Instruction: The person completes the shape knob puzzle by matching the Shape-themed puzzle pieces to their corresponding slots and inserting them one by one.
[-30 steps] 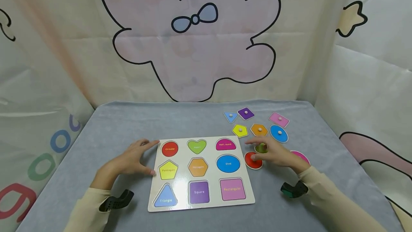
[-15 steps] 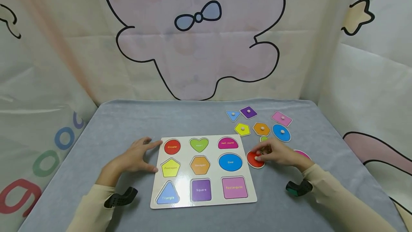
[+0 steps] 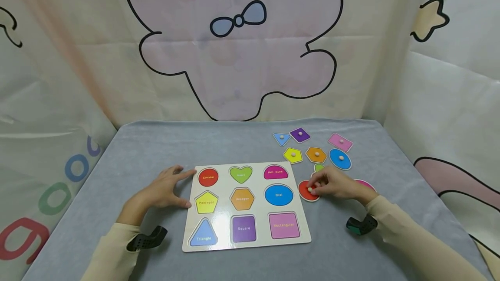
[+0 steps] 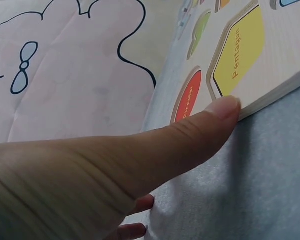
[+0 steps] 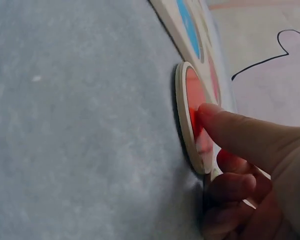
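Observation:
A white shape puzzle board (image 3: 223, 216) with labelled, coloured recesses lies on the cloth. My left hand (image 3: 162, 190) is spread at its left edge, thumb tip and forefinger touching the side. In the left wrist view the thumb (image 4: 210, 117) meets the board's edge beside the yellow pentagon recess (image 4: 240, 50). My right hand (image 3: 336, 183) pinches the small knob of a red round puzzle piece (image 3: 304, 192), just right of the board. The right wrist view shows the red piece (image 5: 195, 120) low over the cloth. A green piece (image 3: 318, 167) is partly hidden behind the right hand.
Behind the right hand lie knobbed pieces: a yellow pentagon (image 3: 293, 155), an orange hexagon (image 3: 316, 155), a blue oval (image 3: 340, 159), a pink rectangle (image 3: 340, 142), a purple square (image 3: 300, 135) and a blue triangle (image 3: 281, 138). A magenta piece (image 3: 365, 183) shows past the right wrist.
My right hand has drawn its fingers together onto the red round piece's knob. More of the green piece was covered by the hand half a second ago or earlier. The left hand stays at the board.

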`<act>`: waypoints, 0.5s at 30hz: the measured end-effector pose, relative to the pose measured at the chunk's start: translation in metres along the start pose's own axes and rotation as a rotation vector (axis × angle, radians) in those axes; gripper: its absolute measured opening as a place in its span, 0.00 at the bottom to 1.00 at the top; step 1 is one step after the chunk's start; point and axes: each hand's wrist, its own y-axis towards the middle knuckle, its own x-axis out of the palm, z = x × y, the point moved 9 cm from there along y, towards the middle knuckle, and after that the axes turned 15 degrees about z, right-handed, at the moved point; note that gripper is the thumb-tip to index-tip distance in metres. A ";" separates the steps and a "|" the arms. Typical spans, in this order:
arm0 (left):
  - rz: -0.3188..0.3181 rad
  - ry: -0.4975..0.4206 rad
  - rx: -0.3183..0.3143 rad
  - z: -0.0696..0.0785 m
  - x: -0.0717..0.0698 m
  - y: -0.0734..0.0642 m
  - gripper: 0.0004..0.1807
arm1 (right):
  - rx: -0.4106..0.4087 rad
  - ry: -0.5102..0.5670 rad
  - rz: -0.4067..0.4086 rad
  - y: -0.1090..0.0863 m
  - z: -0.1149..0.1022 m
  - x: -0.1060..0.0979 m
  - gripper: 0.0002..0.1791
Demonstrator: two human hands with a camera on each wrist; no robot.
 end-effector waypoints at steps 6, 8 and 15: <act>0.003 0.000 -0.007 0.000 0.000 0.000 0.55 | 0.026 -0.008 -0.007 0.004 -0.001 -0.004 0.06; 0.005 -0.003 -0.011 0.000 0.001 -0.001 0.55 | 0.034 -0.023 -0.006 0.006 -0.004 -0.006 0.05; 0.005 0.003 -0.021 0.000 0.001 -0.001 0.55 | 0.042 -0.014 0.027 0.012 -0.018 -0.012 0.06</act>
